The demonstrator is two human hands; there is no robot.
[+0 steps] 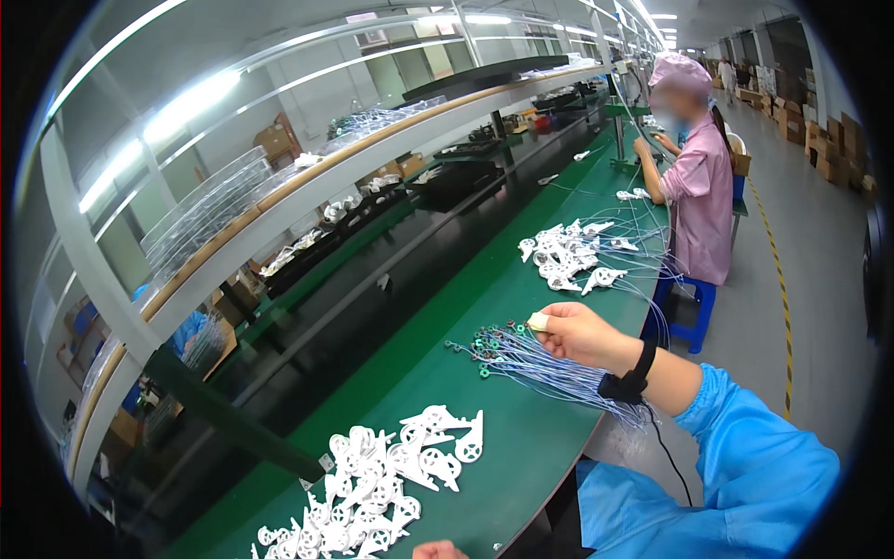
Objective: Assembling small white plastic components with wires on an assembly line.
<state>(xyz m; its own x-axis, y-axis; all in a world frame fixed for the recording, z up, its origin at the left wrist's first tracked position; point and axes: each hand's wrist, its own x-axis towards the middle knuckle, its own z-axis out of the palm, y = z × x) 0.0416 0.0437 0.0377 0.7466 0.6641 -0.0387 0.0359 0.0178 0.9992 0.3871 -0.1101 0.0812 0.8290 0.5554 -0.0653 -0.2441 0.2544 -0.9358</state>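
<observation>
My right hand (585, 337), with a black wrist strap and a pale cover on a fingertip, is over the far end of a bundle of thin blue-white wires (549, 368). Its fingers are closed together; what they pinch, if anything, is hidden. Small green and dark ring-shaped ends (486, 345) of the wires lie just left of the fingertips. At the bottom edge only a bit of my left hand (438, 551) shows, its fingers mostly out of view. It is close to a heap of white plastic parts (363, 484) with round spoked heads and pointed arms.
Farther along the green bench (521, 438) lies a second pile of white parts (563, 252) with wires attached. A co-worker (694, 177) in pink sits beyond on a blue stool (694, 312). A shelf (307, 177) with clear trays runs above the bench's left side; a dark post (233, 415) supports it.
</observation>
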